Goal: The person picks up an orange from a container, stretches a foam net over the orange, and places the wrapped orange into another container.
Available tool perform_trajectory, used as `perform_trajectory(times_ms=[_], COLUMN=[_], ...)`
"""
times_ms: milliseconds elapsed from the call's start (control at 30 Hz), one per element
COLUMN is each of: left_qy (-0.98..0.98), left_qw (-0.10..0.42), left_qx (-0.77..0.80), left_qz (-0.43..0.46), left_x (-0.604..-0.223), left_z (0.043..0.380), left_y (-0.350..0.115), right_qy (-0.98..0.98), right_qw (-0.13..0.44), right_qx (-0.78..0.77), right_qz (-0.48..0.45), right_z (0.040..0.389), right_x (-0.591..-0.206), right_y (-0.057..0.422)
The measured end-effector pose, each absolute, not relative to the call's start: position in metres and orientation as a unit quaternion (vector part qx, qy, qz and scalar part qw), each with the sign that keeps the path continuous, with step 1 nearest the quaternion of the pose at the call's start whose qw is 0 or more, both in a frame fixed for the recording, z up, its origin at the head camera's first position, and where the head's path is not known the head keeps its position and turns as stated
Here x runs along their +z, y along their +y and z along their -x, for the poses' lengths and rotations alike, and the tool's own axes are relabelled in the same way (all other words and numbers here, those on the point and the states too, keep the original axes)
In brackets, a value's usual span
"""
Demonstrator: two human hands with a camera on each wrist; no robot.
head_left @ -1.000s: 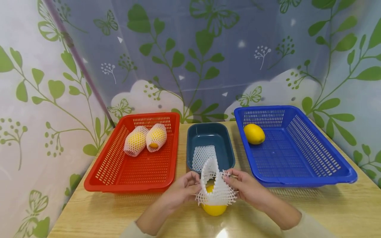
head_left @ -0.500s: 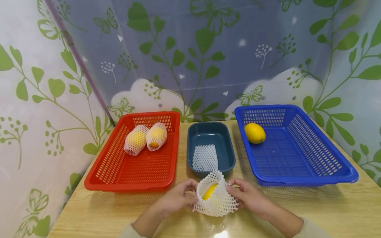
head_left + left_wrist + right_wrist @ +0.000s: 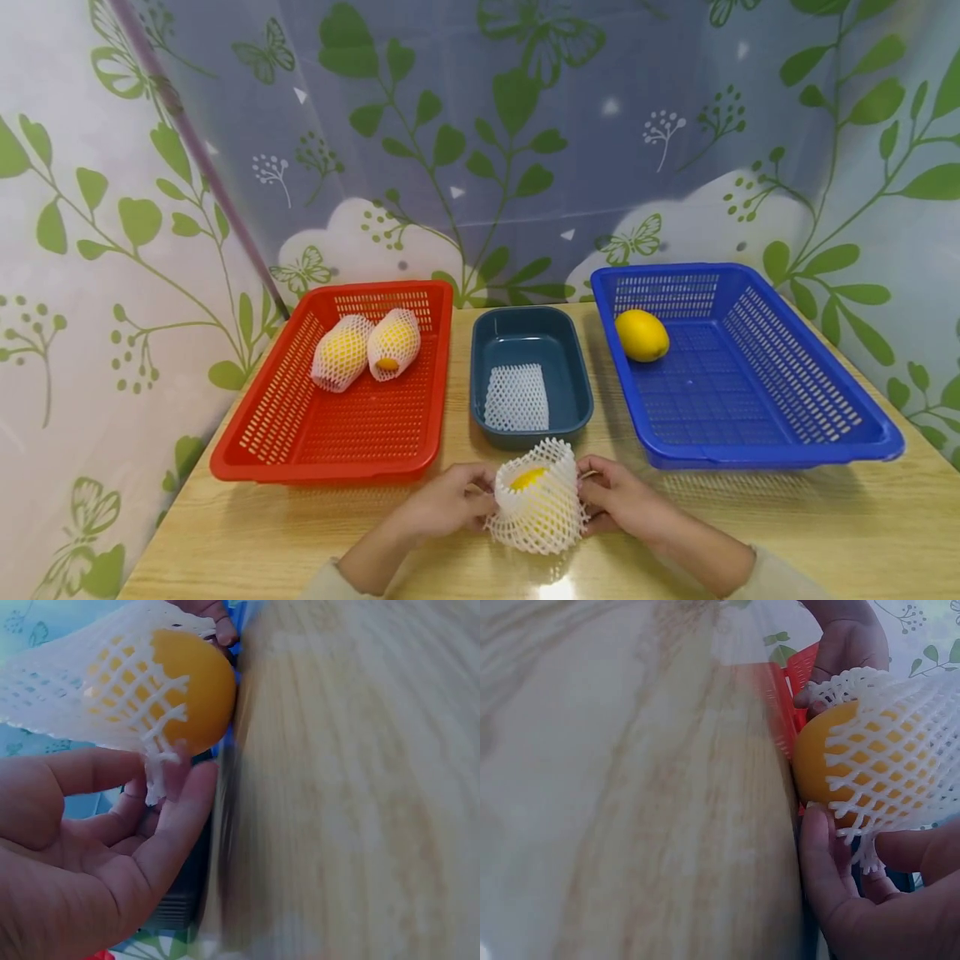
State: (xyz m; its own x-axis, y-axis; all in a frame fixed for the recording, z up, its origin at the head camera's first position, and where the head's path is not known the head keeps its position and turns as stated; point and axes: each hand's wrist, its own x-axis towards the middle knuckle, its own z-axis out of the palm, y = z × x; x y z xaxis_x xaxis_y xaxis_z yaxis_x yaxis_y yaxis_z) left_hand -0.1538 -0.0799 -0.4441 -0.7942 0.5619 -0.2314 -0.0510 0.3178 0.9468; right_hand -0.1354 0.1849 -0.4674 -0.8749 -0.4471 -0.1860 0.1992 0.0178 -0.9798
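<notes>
A white foam fruit net (image 3: pixel 540 521) covers most of a yellow lemon (image 3: pixel 528 478) on the table in front of me. The lemon's top shows through the net's upper opening in the head view. Its lower end (image 3: pixel 206 694) stays bare below the net's frayed edge in the left wrist view. My left hand (image 3: pixel 452 500) pinches that edge on the left side, between thumb and fingers. On the opposite side my right hand (image 3: pixel 622 504) pinches the edge too, with a fingertip against the lemon's bare end (image 3: pixel 814 765) in the right wrist view.
Behind the hands stands a dark teal tray (image 3: pixel 577 367) with another foam net (image 3: pixel 517 398) lying flat in it. The red basket (image 3: pixel 367 442) at left holds two netted lemons (image 3: pixel 343 354). At right, the blue basket (image 3: pixel 738 392) holds one bare lemon (image 3: pixel 642 336).
Both hands have lowered the net over the lemon, which was mostly bare underneath a second ago. The net's upper opening has narrowed. Baskets and tray have stayed put.
</notes>
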Motion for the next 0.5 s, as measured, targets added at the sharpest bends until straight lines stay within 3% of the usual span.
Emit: perform_trajectory(times_ms=[300, 500], left_qy=[0.749, 0.735], left_qw=[0.305, 0.31], left_qx=[0.57, 0.578], left_qz=[-0.149, -0.172], left_x=[-0.438, -0.438], left_z=[0.157, 0.155], left_y=[-0.087, -0.091], right_qy=[0.651, 0.606], right_qw=[0.243, 0.304], right_qx=[-0.717, -0.727], right_qz=[0.056, 0.11], right_z=[0.135, 0.135], right_x=[-0.462, -0.455], right_y=[0.187, 0.199])
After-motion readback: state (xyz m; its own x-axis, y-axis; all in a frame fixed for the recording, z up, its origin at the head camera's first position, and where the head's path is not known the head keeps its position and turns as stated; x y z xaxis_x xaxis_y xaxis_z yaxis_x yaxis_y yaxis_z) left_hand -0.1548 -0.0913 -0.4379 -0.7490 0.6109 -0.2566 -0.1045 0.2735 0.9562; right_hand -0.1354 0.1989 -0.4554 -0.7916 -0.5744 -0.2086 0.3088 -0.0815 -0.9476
